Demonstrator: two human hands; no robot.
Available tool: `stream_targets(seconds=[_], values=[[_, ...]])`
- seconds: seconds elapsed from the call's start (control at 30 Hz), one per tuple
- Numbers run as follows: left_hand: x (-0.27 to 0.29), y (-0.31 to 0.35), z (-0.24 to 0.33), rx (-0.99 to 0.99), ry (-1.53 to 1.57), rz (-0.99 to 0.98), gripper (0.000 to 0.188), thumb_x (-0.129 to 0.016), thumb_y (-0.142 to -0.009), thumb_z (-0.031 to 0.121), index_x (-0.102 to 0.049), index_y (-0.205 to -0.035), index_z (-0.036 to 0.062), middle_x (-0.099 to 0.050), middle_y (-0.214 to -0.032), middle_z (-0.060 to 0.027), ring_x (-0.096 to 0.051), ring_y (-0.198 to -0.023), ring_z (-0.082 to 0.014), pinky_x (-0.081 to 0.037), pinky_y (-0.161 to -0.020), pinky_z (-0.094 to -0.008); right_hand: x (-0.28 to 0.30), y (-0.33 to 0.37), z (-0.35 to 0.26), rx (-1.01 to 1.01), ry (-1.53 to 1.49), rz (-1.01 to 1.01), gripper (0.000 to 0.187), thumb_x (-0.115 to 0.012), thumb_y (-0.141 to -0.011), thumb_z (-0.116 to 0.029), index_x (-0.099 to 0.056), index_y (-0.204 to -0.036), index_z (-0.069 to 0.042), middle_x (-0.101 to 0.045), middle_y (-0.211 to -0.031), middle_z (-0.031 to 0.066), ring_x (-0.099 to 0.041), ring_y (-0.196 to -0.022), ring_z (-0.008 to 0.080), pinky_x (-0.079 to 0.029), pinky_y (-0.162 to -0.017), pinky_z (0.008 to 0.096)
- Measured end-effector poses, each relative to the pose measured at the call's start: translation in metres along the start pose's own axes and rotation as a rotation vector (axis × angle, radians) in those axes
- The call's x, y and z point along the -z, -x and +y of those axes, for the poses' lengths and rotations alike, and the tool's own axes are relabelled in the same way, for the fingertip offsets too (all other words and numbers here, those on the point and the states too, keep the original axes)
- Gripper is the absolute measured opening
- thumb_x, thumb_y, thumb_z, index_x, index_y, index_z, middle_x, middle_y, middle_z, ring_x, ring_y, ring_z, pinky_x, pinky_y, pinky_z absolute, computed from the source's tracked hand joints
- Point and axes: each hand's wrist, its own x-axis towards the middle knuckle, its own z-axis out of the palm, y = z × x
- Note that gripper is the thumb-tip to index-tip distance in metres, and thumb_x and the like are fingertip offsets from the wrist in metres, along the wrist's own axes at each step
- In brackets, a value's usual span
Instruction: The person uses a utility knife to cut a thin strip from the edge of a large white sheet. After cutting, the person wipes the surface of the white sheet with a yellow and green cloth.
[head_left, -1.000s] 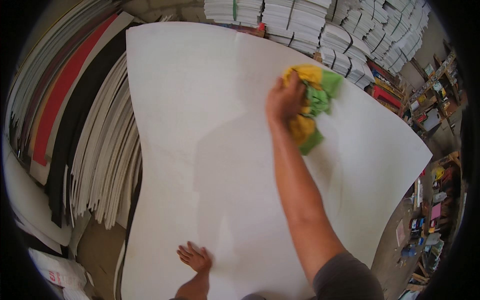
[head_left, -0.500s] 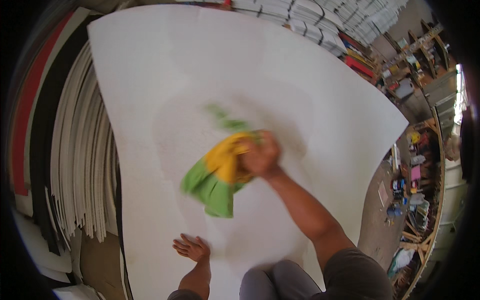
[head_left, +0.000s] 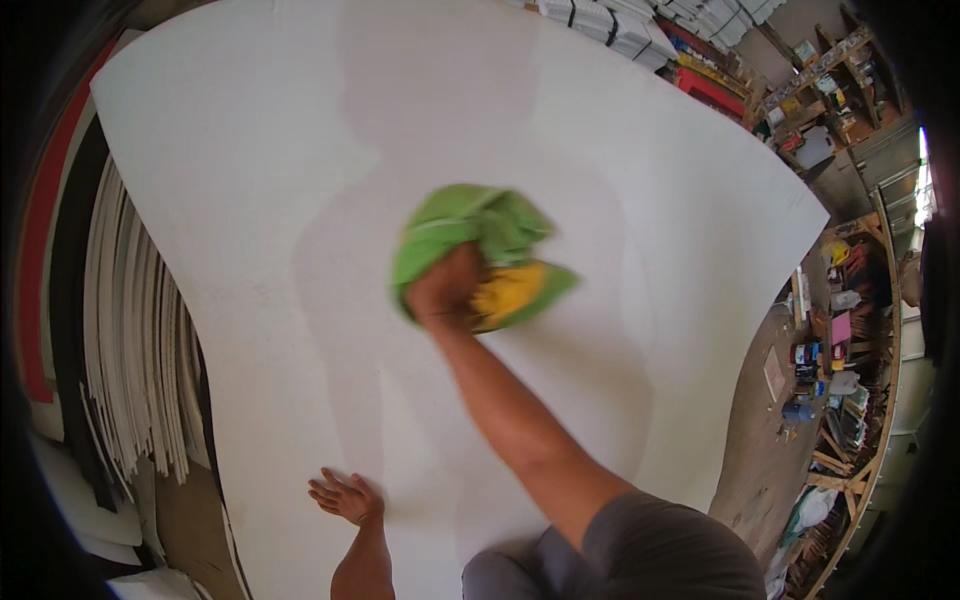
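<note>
A broad white sheet [head_left: 260,400] spreads out before me, with my shadow cast over its middle. My right hand [head_left: 450,285], blurred by motion, grips a green and yellow cloth [head_left: 480,220] over the centre of the sheet. The cloth bunches around the hand, covering the fingers, and a corner of it sticks out to the right. Lower left, my left hand [head_left: 346,497] lies flat on the sheet with its fingers apart and nothing in it.
To the left stand many pale sheets [head_left: 135,340] stacked on edge, beside a red panel [head_left: 38,260]. Strapped white bundles [head_left: 610,25] lie beyond the far edge. At the right, wooden shelving [head_left: 850,490] and cluttered containers [head_left: 800,410] line the floor.
My right hand has swept leftward with the cloth, which has swung from hanging at its left to bunching above and right of it. My left hand stays flat on the sheet.
</note>
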Motion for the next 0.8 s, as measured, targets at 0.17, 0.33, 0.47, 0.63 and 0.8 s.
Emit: stream_targets(seconds=[0.17, 0.33, 0.47, 0.63, 0.8], values=[[-0.018, 0.003, -0.002, -0.073, 0.015, 0.066, 0.082, -0.032, -0.102, 0.064, -0.019, -0.164, 0.0117, -0.010, -0.170, -0.0241, -0.003, -0.157, -0.0459, -0.006, -0.124, -0.0622, 0.007, 0.050, -0.006, 0.425, 0.115, -0.242, 0.023, -0.072, -0.080, -0.025, -0.075, -0.102, -0.019, -0.063, -0.102, 0.0158, -0.063, -0.102, 0.0374, -0.052, -0.085, 0.0579], [0.001, -0.001, 0.001, -0.025, 0.068, -0.070, 0.084, -0.036, -0.101, 0.061, -0.018, -0.165, 0.0100, -0.002, -0.171, -0.0261, 0.002, -0.157, -0.0483, -0.002, -0.124, -0.0626, 0.143, -0.001, 0.116, 0.054, 0.421, 0.208, 0.066, -0.068, -0.099, -0.035, -0.043, -0.156, -0.013, -0.036, -0.153, 0.0277, -0.040, -0.135, 0.0447, -0.034, -0.111, 0.0577], [0.001, -0.016, -0.014, -0.130, 0.130, -0.110, 0.079, -0.043, -0.100, 0.058, -0.033, -0.157, 0.0054, -0.019, -0.163, -0.0306, -0.012, -0.152, -0.0498, -0.009, -0.121, -0.0652, 0.118, 0.006, 0.165, -0.013, 0.602, 0.199, 0.067, -0.070, -0.095, -0.030, -0.043, -0.153, -0.010, -0.038, -0.153, 0.0258, -0.043, -0.139, 0.0412, -0.039, -0.109, 0.0557], [0.018, -0.087, -0.099, -0.465, 0.069, 0.231, 0.068, -0.060, -0.093, 0.052, -0.050, -0.143, 0.0063, -0.038, -0.149, -0.0262, -0.028, -0.143, -0.0489, -0.019, -0.116, -0.0668, 0.039, 0.018, 0.081, 0.003, 0.087, 0.149, 0.067, -0.071, -0.093, -0.035, -0.045, -0.146, -0.003, -0.048, -0.142, 0.0234, -0.050, -0.132, 0.0380, -0.046, -0.100, 0.0549], [0.014, -0.094, -0.105, -0.465, 0.226, 0.145, 0.065, -0.062, -0.090, 0.053, -0.056, -0.141, 0.0136, -0.037, -0.153, -0.0243, -0.025, -0.146, -0.0482, -0.016, -0.117, -0.0688, -0.071, 0.029, -0.015, -0.047, 0.059, 0.388, 0.060, -0.068, -0.096, -0.035, -0.049, -0.141, 0.000, -0.056, -0.134, 0.0182, -0.055, -0.127, 0.0320, -0.051, -0.095, 0.0513]])
